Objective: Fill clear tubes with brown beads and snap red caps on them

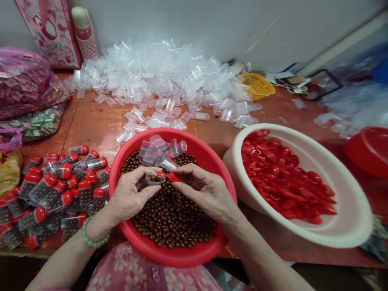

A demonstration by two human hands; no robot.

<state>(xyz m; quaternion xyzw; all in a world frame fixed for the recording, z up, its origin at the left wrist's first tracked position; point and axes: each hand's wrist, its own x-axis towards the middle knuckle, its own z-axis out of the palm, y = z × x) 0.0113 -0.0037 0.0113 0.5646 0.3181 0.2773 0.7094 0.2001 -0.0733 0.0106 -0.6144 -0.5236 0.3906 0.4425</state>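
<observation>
My left hand (133,192) grips a clear plastic container (154,181) with brown balls visible at its open mouth. Between the thumb and fingers of my right hand (206,188) is a red plastic cap (173,177), close to the container's mouth. Both hands are over a red basin (182,260) that holds many small brown balls (169,226). Several clear containers (157,149) lie on the balls at the basin's far side. Whether the cap touches the container is hard to tell.
Filled, red-capped containers (66,182) are heaped at left. A white basin (348,218) of red caps (287,182) stands at right. Behind, clear containers (157,72) form a large pile beside a yellow basket (257,85). A bottle (85,34) and purple bags (24,85) are at far left.
</observation>
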